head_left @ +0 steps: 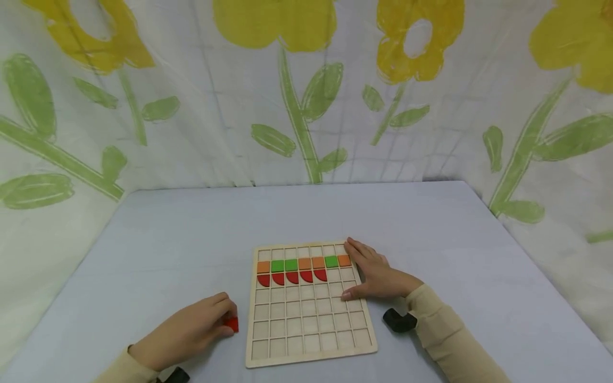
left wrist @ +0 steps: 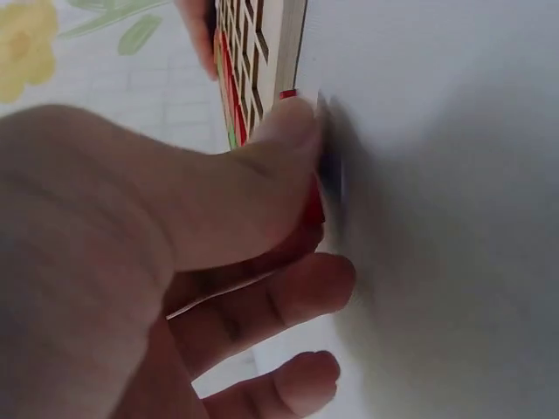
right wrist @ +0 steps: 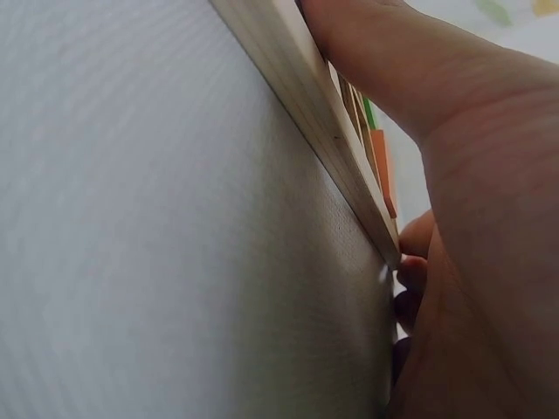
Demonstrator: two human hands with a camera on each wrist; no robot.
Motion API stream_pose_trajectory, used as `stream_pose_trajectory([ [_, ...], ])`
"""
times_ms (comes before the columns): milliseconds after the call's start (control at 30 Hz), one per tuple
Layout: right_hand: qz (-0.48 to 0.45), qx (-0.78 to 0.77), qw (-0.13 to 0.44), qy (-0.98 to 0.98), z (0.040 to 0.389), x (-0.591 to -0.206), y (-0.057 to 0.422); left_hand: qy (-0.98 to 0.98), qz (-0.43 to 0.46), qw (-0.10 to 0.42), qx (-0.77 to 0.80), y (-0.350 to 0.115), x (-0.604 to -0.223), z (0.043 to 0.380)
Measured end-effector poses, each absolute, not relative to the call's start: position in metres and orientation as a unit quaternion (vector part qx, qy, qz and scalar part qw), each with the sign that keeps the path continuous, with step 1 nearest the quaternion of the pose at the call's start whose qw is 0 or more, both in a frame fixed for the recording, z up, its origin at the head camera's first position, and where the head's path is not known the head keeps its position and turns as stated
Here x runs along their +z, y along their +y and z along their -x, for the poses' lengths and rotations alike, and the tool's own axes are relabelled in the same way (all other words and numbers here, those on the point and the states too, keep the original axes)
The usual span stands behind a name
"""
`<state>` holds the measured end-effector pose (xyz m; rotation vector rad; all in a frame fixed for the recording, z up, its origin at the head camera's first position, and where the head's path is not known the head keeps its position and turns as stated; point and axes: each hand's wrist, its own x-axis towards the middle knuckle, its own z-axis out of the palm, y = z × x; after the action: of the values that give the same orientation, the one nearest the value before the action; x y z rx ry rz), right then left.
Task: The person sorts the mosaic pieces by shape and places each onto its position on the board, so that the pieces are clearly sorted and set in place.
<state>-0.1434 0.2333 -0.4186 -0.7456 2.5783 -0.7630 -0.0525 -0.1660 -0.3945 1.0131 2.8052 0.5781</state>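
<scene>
My left hand (head_left: 193,327) pinches a small red piece (head_left: 232,323) between thumb and fingers, just left of a wooden grid board (head_left: 311,357). In the left wrist view the thumb covers much of that red piece (left wrist: 314,205), so its full shape is hidden. My right hand (head_left: 383,276) rests on the board's upper right edge, its thumb on the grid and its fingers at the far corner. Orange squares (head_left: 304,264) and green squares (head_left: 278,266) fill the board's second row. Below them lie several red quarter-circle pieces (head_left: 278,279), starting from the left.
The board lies on a table with a pale cover (head_left: 191,234). Behind it hangs a white cloth (head_left: 230,106) painted with yellow flowers. A black band (head_left: 399,321) shows at the right wrist and another (head_left: 177,375) at the left.
</scene>
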Motion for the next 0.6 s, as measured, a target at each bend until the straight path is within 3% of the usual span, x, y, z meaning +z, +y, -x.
stream_pose_trajectory([
  [367,0.265,-0.264,0.169,0.912,0.143,-0.423,0.232,0.937,-0.309,0.030,0.162,-0.152,-0.396,0.067],
  [600,0.259,-0.262,0.171,0.914,0.143,-0.420,0.233,0.942,-0.294,0.046,0.154,-0.149,-0.393,0.071],
])
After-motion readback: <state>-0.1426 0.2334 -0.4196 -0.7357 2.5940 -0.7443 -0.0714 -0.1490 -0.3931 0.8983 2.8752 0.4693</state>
